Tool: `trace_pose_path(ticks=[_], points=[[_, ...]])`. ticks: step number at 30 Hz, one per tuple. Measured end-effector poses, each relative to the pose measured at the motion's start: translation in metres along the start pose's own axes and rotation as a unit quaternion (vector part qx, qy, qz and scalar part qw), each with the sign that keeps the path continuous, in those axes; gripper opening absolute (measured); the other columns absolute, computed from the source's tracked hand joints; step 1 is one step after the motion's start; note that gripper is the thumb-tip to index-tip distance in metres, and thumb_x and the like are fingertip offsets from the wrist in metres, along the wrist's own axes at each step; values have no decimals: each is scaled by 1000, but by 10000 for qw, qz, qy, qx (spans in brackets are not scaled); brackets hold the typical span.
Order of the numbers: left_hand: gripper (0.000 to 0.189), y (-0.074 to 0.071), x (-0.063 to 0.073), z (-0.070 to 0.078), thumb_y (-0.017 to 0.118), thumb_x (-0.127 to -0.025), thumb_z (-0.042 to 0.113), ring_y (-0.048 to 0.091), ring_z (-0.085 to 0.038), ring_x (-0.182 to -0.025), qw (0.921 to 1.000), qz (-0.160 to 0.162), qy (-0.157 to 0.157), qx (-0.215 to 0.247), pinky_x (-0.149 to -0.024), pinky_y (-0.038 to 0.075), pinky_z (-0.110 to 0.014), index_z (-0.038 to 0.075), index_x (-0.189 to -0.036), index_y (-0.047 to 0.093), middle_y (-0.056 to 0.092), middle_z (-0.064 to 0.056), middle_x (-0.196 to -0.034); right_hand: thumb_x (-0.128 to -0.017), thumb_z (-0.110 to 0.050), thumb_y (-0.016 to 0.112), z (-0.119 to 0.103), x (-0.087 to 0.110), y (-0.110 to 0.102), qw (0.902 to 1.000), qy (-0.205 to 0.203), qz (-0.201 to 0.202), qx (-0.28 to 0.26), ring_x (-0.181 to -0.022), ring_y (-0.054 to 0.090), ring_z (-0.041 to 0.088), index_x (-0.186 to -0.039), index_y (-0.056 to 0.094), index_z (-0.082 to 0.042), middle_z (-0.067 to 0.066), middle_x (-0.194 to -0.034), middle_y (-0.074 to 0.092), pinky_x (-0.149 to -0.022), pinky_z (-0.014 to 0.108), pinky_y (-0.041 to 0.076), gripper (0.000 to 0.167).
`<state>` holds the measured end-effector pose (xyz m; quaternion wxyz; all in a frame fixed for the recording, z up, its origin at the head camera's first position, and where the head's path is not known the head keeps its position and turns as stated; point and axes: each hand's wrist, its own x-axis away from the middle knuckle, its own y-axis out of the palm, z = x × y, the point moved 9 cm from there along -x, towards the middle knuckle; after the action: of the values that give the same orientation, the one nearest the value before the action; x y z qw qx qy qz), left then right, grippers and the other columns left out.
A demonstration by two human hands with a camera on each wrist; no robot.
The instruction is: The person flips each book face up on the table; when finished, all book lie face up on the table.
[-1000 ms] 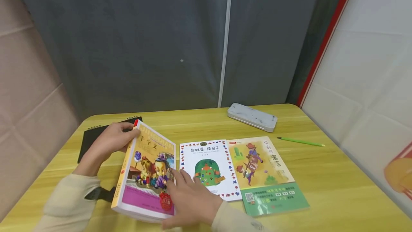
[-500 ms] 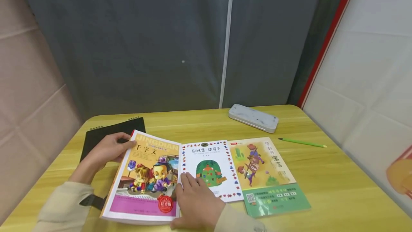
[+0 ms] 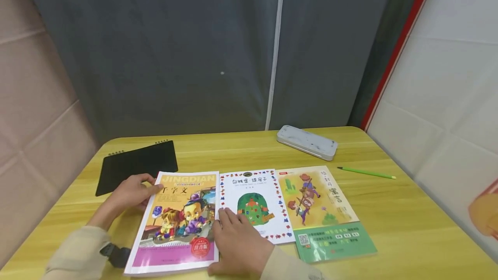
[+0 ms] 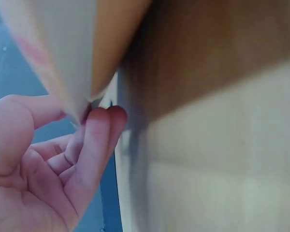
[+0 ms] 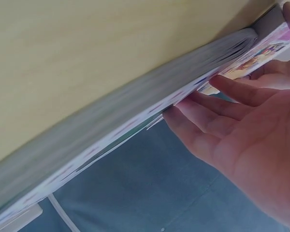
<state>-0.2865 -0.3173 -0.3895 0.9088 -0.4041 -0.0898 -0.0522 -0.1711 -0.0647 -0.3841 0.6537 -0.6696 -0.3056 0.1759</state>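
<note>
In the head view a thick book with a yellow and purple cover (image 3: 167,232) lies almost flat at the left. My left hand (image 3: 130,193) pinches its upper left corner, thumb on the cover; the left wrist view shows the fingers (image 4: 94,140) under that corner. A white picture book (image 3: 253,185) lies directly to the right. My right hand (image 3: 243,245) rests on its lower left part with fingers fairly straight, the thumb by the yellow book's right edge. Beyond the white book lies a yellow and green book (image 3: 330,237), edge against edge.
A black spiral notebook (image 3: 136,163) lies behind my left hand. At the back right of the wooden table (image 3: 404,219) is a pale marbled pencil case (image 3: 307,142), with a green pencil (image 3: 367,173) in front. A grey curtain (image 3: 155,55) hangs behind the table.
The yellow and purple book has come down from a tilted, raised position to lie beside the white book, my left hand lowering with it. My right hand has shifted off its cover onto the white book.
</note>
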Motion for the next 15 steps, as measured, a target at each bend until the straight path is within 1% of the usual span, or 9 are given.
trace_pose_path(ticks=[2, 4, 8, 12, 13, 15], points=[[45, 0, 2, -1, 68, -94, 35, 61, -16, -56, 9998, 27, 36, -203, -53, 51, -30, -5, -112, 57, 63, -5, -69, -81, -71, 63, -1, -1, 1, 10000, -7, -34, 12, -146, 32, 27, -145, 44, -10, 10, -158, 33, -114, 45, 35, 91], [42, -1, 5, 1, 69, -93, 34, 58, -15, -53, 9990, 75, 127, -410, -51, 48, -29, -4, -109, 60, 60, -5, -65, -81, -72, 63, -1, -2, 1, 10000, -17, -49, 38, -146, 32, 26, -146, 44, -11, 10, -158, 33, -114, 45, 35, 91], [35, -2, 6, 1, 72, -91, 32, 55, -14, -48, 9960, 294, 293, -794, -49, 44, -28, -1, -97, 64, 56, -3, -59, -81, -75, 60, -3, -2, 3, 9998, -58, -15, 212, -146, 31, 26, -148, 41, -11, 10, -159, 31, -114, 44, 35, 94], [31, 0, 5, -5, 73, -90, 29, 55, -13, -46, 9949, 498, 264, -834, -47, 44, -27, 1, -89, 61, 55, -2, -55, -83, -75, 57, -4, -1, 6, 9993, -92, -50, 367, -148, 28, 26, -152, 37, -12, 9, -161, 28, -114, 43, 35, 95], [30, 1, 5, -6, 73, -91, 29, 55, -13, -45, 9946, 531, 265, -849, -47, 44, -27, 1, -88, 60, 54, -2, -54, -83, -74, 57, -4, 0, 7, 9994, -82, -92, 315, -148, 27, 26, -153, 36, -12, 9, -162, 27, -114, 43, 34, 95], [32, 1, 6, -5, 72, -92, 29, 55, -14, -46, 9944, 584, 274, -836, -46, 44, -27, 0, -93, 59, 55, -3, -55, -84, -73, 59, -2, 2, 7, 9998, -19, -212, 4, -150, 23, 26, -154, 34, -13, 8, -163, 24, -116, 43, 31, 95]])
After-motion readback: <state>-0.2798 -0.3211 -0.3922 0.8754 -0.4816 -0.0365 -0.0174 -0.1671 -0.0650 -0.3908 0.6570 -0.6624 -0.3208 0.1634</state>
